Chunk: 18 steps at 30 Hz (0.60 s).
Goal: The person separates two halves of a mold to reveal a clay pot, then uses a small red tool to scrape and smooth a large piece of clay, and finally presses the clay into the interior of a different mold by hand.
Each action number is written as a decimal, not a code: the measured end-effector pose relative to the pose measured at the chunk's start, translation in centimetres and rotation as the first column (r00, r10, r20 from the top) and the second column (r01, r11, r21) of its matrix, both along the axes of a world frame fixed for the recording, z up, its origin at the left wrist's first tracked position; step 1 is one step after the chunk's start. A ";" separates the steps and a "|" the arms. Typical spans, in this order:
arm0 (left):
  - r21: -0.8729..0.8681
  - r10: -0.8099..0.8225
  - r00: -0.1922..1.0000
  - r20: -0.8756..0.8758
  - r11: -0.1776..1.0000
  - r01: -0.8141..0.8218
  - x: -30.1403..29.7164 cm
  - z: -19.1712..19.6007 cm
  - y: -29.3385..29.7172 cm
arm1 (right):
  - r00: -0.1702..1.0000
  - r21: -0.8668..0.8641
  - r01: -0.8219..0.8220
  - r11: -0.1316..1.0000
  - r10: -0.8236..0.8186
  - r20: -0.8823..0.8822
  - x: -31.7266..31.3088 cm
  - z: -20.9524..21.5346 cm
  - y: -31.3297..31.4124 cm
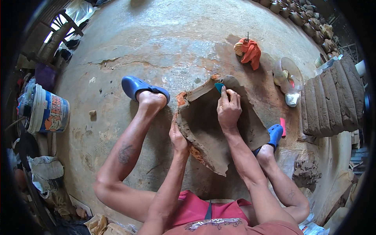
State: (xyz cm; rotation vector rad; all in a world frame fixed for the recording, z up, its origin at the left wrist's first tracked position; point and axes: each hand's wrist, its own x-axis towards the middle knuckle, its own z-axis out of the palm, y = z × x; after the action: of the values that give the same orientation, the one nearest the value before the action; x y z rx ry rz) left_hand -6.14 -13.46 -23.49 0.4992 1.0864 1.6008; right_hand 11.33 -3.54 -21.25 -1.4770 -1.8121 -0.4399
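Note:
Between my legs stands a large grey-brown clay vessel with an uneven, ragged rim and orange patches on its outer edge. My left hand lies along its left outer wall, fingers stretched out and steadying it. Inside the far wall, my right hand pinches a small teal scraper against the clay near the rim. The vessel's base is hidden below its walls.
Beyond the vessel lies an orange cloth bundle. A clear round bowl stands at the right, near stacked clay slabs. A pink strip lies by my right shoe. A white bucket is at the left.

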 end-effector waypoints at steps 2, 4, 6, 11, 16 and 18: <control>-0.002 0.008 1.000 -0.016 1.000 -0.008 -0.5 -0.4 -0.2 | 1.000 0.020 0.017 1.000 -0.017 0.003 -0.9 -1.0 0.4; -0.004 0.012 1.000 -0.027 1.000 -0.012 -0.7 -0.7 -0.2 | 1.000 -0.061 -0.022 0.998 0.021 -0.011 -2.1 -1.7 0.1; 0.026 -0.023 0.998 0.056 0.999 0.022 0.2 -0.1 0.0 | 0.987 -0.235 -0.114 0.965 0.083 -0.138 -2.4 -2.5 -0.7; 0.032 -0.007 1.000 0.015 0.999 0.007 0.0 1.2 0.0 | 0.714 -0.263 -0.604 0.752 0.366 -0.596 -4.0 -0.5 -2.9; 0.032 0.022 0.988 -0.153 0.999 -0.017 -1.3 -0.7 0.3 | 0.646 -0.324 -0.431 0.842 0.038 -0.762 -3.8 1.4 -2.2; 0.018 0.015 0.997 -0.080 1.000 -0.013 -0.5 -0.6 0.6 | 0.732 -0.258 -0.424 0.868 0.161 -0.662 -3.2 -0.6 -1.6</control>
State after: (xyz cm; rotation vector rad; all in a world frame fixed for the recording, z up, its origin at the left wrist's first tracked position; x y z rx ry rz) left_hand -6.69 -12.89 -24.13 0.5728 1.1386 1.6154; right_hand 8.11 -5.14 -21.87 -1.3179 -1.5762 0.5721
